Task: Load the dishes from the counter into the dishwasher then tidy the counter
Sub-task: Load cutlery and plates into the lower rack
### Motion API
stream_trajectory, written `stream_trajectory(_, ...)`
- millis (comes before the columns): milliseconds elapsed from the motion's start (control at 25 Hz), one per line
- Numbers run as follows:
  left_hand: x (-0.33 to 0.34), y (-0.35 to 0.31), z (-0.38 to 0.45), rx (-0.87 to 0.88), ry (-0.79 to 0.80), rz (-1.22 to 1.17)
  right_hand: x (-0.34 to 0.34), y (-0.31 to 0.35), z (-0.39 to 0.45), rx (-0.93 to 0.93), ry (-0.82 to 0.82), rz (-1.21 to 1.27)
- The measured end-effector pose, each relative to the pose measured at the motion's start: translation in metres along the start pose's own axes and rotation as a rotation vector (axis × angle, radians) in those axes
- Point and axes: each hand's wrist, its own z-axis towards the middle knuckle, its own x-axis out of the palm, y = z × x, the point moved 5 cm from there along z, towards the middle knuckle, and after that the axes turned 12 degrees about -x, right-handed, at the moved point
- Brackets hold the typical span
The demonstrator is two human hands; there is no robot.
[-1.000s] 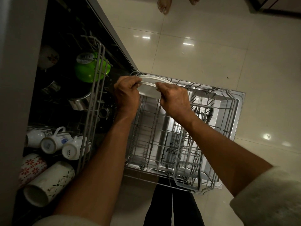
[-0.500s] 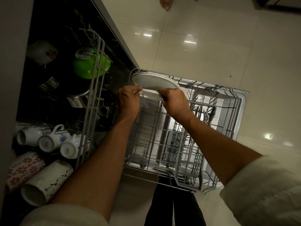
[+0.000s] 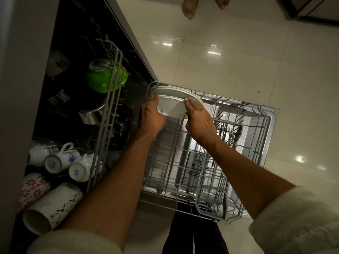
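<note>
Two white plates point(image 3: 174, 97) are seen on edge at the far left corner of the lower rack point(image 3: 256, 129), near the middle of the frame; the nearer one leans against the farther one. The nearer plate is held between both hands. The left hand point(image 3: 149, 116) is placed at its left rim with the fingers curled against the edge, and the right hand point(image 3: 199, 118) is laid along its right rim with the fingers nearly straight, the fingertips point(image 3: 187, 100) reaching the upper edge. The lower parts of both plates are hidden behind the hands, so it cannot be told in which slot of the rack they stand.

The lower rack is pulled out over the open dishwasher door point(image 3: 273, 114), above the pale tiled floor point(image 3: 238, 52). At the left of the frame the upper rack point(image 3: 111, 99) is seen, with a green bowl point(image 3: 102, 79), a steel pot point(image 3: 89, 114), three white cups point(image 3: 60, 160) and two patterned mugs point(image 3: 49, 204). The inside of the machine is dark, and a pale dish in the upper left is hard to make out. Bare feet point(image 3: 187, 8) of another person are cut off at the top edge.

Compared with the frame of half a second ago, the plate is stood more upright and closer to the corner, and the right hand is now flatter on the rim.
</note>
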Motion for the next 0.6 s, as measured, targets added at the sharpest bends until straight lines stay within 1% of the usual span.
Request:
stream_trajectory(120, 0.008, -0.01, -0.011, 0.106, 0.083, 0.075, -0.002, 0.002, 0.002, -0.035, 0.067, -0.015)
stream_trajectory(240, 0.012, -0.015, -0.019, 0.114, 0.148, 0.168, -0.005, 0.004, 0.0, -0.054, 0.147, -0.016)
stream_trajectory(320, 0.009, -0.018, -0.021, 0.093, 0.154, 0.219, -0.008, 0.008, -0.004, -0.064, 0.182, -0.028)
stream_trajectory(440, -0.001, -0.026, -0.031, 0.085, 0.141, 0.25, -0.014, 0.018, -0.01, -0.084, 0.194, -0.051)
stream_trajectory(600, -0.014, -0.032, -0.064, 0.126, 0.144, 0.249, -0.031, 0.049, -0.025, -0.147, 0.251, -0.097)
